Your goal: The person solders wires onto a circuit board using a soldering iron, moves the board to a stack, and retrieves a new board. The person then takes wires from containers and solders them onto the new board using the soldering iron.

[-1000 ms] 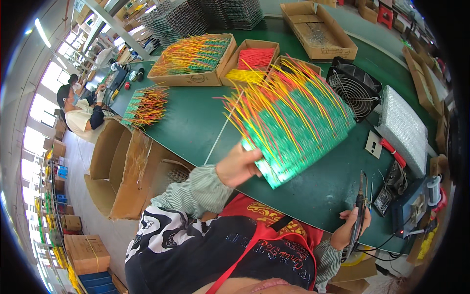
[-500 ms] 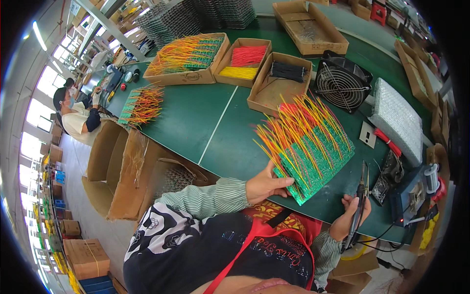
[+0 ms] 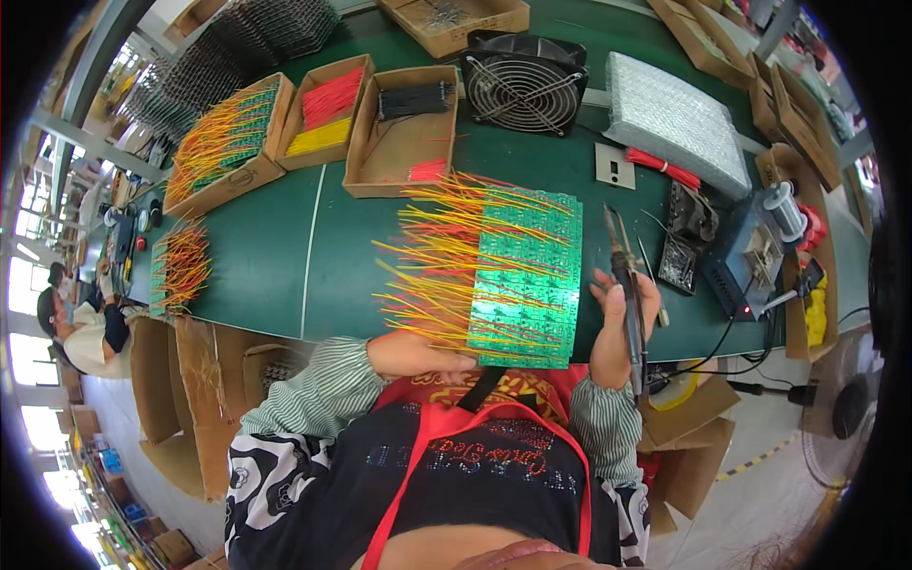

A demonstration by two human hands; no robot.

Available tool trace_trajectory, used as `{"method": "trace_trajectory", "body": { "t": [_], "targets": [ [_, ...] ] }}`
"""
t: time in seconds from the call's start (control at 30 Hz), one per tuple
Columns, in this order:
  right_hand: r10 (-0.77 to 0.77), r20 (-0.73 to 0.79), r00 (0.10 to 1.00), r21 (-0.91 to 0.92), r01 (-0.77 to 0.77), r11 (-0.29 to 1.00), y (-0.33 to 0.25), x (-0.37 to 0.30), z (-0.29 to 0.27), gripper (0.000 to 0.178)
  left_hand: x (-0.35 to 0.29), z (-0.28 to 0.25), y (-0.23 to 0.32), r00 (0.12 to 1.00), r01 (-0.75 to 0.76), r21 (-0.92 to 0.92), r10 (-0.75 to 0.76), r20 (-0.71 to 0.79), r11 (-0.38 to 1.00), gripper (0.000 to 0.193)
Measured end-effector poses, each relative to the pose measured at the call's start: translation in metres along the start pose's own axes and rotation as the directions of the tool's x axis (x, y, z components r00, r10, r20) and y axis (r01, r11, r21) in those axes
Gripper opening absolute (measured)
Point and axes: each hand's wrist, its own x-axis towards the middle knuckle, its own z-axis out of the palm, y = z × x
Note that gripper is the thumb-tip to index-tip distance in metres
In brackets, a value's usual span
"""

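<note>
A green circuit board panel (image 3: pixel 532 271) is gripped at its near left corner by my left hand (image 3: pixel 416 355), whose fingers lie partly under the wires. Rows of red and yellow wires (image 3: pixel 427 256) stick out leftward from the panel. Just right of the panel, my right hand (image 3: pixel 622 318) is closed around a soldering iron (image 3: pixel 627 285) with a dark handle, its tip pointing away from me. A second slim metal tool runs beside the iron; its kind is unclear. The iron's tip is apart from the panel.
Boxes of wired boards (image 3: pixel 228 142), red and yellow wires (image 3: pixel 323 109) and black wires (image 3: pixel 404 133) line the far left. A black fan (image 3: pixel 522 85), a bubble-wrapped pack (image 3: pixel 674 123) and a blue soldering station (image 3: pixel 746 252) stand beyond and right. Another wired panel (image 3: pixel 180 266) lies left; a co-worker sits past it.
My view has swung to the right. The panel has turned from slanted to nearly square with me, its wires now pointing left. My right hand, with the iron, has come closer to the panel's right edge.
</note>
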Motion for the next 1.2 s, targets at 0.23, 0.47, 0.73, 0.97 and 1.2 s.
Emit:
{"method": "trace_trajectory", "body": {
  "t": [0.23, 0.47, 0.73, 0.97, 1.2],
  "targets": [
    [-0.046, 0.003, 0.999, 0.057, 0.046, 0.997, 0.007, 0.006, 0.017, 0.039, 0.008, 0.01, 0.015, 0.988, -0.147, 0.046, 0.149, -0.041, 0.988, 0.025],
    [-0.057, 0.045, 0.997, -0.112, 0.062, 0.992, 0.013, 0.014, 0.018, 0.039, 0.016, -0.006, 0.014, 0.997, 0.058, 0.059, -0.054, -0.056, 0.997, 0.023],
    [-0.022, -0.032, 0.999, 0.007, 0.022, 1.0, 0.003, 0.019, 0.021, 0.042, -0.045, -0.072, 0.06, 0.935, -0.056, 0.328, 0.164, -0.314, 0.943, 0.019],
    [-0.004, -0.053, 0.999, -0.01, 0.003, 1.0, 0.007, 0.023, 0.025, 0.042, -0.02, -0.041, 0.11, 0.784, -0.158, 0.796, 0.564, -0.259, 0.585, 0.014],
    [0.021, 0.013, 1.0, -0.085, -0.02, 0.996, 0.015, 0.025, 0.021, 0.041, 0.035, -0.03, 0.094, 0.856, -0.085, 0.915, 0.499, -0.136, 0.395, 0.022]
  ]
}}
